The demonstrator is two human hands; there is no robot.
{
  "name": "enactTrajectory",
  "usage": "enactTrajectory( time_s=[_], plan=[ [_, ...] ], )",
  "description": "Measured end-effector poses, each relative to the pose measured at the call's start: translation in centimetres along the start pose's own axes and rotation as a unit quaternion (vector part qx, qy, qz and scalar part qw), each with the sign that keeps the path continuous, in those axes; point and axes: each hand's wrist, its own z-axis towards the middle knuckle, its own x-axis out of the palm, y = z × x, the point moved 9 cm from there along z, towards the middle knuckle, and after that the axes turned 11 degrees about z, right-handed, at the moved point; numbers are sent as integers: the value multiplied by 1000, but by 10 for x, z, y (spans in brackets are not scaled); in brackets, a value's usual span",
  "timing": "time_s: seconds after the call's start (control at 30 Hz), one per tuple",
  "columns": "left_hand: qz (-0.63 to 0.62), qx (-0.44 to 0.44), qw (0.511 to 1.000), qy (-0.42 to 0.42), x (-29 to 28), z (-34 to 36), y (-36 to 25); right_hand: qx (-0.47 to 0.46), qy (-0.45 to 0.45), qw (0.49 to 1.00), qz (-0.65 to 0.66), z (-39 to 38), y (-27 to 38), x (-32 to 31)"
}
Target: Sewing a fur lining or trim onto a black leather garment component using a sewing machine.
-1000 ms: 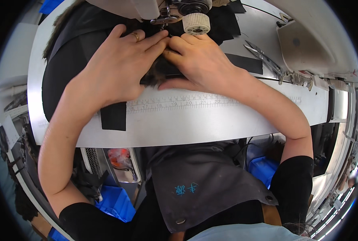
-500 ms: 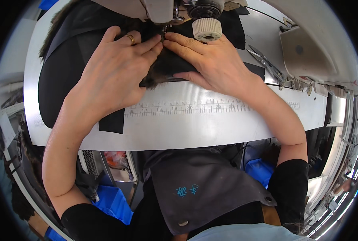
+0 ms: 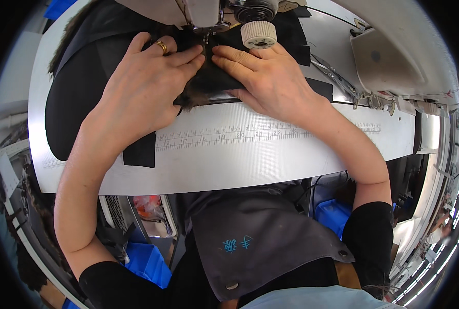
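Note:
A black fabric piece [image 3: 67,121] with brown-black fur [image 3: 194,97] along its edges lies under the presser foot [image 3: 206,38] of a sewing machine [image 3: 203,13]. My left hand [image 3: 147,82] rests on it just left of the foot, index and middle fingers stretched toward the needle area. A gold ring [image 3: 161,47] is on one finger. To the right of the foot, my right hand [image 3: 273,74] lies on the dark material with its fingers extended. Its thumb is stretched near the material's front edge. The exact seam between my fingertips is too dark to make out.
The pale sewing table [image 3: 214,170] has a ruler scale [image 3: 239,135] along its front. Metal scissors [image 3: 335,77] lie at the right, beside the machine's body [image 3: 394,67]. A ribbed white knob [image 3: 259,35] hangs close above my right hand. Blue bins [image 3: 147,262] stand below the table.
The view has shifted slightly. The fingertips of my two hands are a little farther apart, and the presser foot shows more clearly between them. Both hands stay on the dark material.

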Motion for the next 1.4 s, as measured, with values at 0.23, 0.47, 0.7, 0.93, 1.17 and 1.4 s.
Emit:
enactTrajectory(
  time_s=[0.23,0.47,0.7,0.93,1.17,1.4],
  plan=[
    [-7,-10,1000,-4,2,-1,-1,-4,2,1000,9,0,-1,0],
    [-13,-26,1000,10,2,-3,5,-2,-4,1000,8,6,1,1],
    [6,-37,999,7,4,4,10,6,-5,1000,0,7,-8,2],
    [-11,-33,999,-16,3,4,9,-6,-10,1000,16,4,-5,3],
    [-6,-35,999,-25,2,3,15,0,-27,1000,-4,8,-4,2],
    [1,-50,998,-40,1,7,13,-16,-43,999,-2,4,-8,-1]
  ],
)
